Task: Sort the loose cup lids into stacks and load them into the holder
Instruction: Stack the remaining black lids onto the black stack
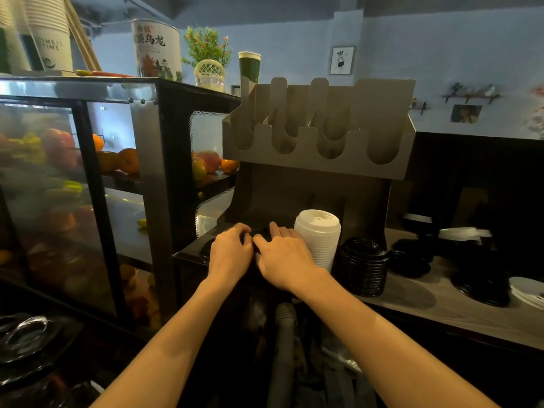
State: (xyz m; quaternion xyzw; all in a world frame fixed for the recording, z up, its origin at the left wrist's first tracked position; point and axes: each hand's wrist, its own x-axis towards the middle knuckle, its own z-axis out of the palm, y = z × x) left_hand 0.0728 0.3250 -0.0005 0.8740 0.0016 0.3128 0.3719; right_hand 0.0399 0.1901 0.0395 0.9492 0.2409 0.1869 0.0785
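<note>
My left hand (231,253) and my right hand (284,257) meet on the counter under the holder, fingers curled around black lids (255,233) that are mostly hidden between them. A tall stack of white lids (319,237) stands just right of my right hand. Right of that sits a stack of black lids (365,267). More loose black lids (412,256) and white lids (459,232) lie further right on the counter. The grey metal lid holder (321,160) hangs above, and its slots look bare.
A glass display case (88,184) with fruit stands on the left. Paper cups, a tea tin (156,48) and a plant sit on top of it. A grey hose (284,343) runs below the counter edge. A white lid (528,290) lies at far right.
</note>
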